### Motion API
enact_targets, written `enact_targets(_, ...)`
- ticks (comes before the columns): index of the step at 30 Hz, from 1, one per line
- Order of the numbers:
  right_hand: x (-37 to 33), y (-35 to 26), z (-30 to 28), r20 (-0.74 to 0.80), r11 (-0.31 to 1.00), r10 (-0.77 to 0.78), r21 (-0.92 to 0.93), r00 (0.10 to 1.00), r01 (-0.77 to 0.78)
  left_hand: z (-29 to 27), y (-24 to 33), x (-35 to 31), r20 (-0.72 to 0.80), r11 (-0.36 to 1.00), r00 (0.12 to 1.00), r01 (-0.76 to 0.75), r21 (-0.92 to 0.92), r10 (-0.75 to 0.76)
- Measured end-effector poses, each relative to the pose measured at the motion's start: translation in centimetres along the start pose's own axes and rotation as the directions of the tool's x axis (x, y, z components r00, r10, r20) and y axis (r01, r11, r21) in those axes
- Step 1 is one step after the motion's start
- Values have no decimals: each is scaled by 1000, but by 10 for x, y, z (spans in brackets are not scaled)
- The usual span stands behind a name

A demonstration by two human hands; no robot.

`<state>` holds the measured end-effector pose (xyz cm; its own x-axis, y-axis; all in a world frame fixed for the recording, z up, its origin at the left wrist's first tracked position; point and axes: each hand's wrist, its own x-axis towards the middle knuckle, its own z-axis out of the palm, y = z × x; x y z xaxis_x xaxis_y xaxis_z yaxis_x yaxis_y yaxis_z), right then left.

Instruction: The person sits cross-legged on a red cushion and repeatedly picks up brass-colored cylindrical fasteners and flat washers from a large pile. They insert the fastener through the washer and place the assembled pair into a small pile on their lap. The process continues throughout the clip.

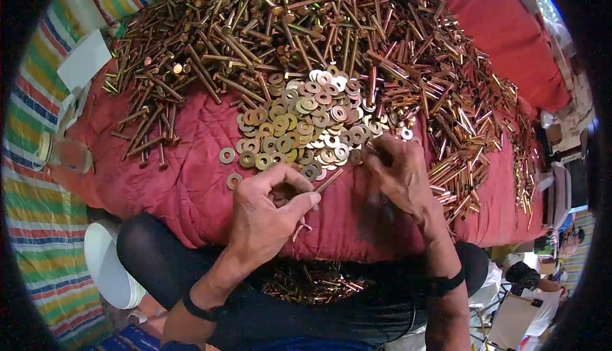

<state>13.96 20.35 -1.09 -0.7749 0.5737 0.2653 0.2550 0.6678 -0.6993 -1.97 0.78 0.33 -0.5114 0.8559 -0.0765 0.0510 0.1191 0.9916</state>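
My left hand (264, 214) is closed, with a thin brass-coloured bolt (330, 180) pinched between thumb and fingers. The bolt's tip points up and to the right; its other end is partly hidden by the hand. To the right, my right hand (401, 169) has its fingers curled together at the right edge of a heap of flat washers (299, 121). Whatever is between those fingertips, if anything, is hidden. A few loose washers (227, 155) lie left of the heap. Behind it rises a large pile of long hex-headed bolts (255, 26).
Copper-coloured metal tubes (462, 160) spread along the right side. Everything rests on a red quilted cloth (191, 191). More metal pieces (319, 284) sit low between my legs. A white bucket (111, 268) stands at left, near a clear jar (67, 154). A person (542, 297) appears far right.
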Motion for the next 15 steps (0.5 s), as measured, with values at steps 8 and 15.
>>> enact_targets(8, -4, -47, -12, 122, 879, 371, 274, 921, -391, -2, 4, -3, -7, 1000, 1000, 8, 20, -8)
enact_targets(15, -24, -43, 2, 19, 988, 82, 128, 996, -84, 4, -4, -4, 1, 891, 940, -323, 318, 341)
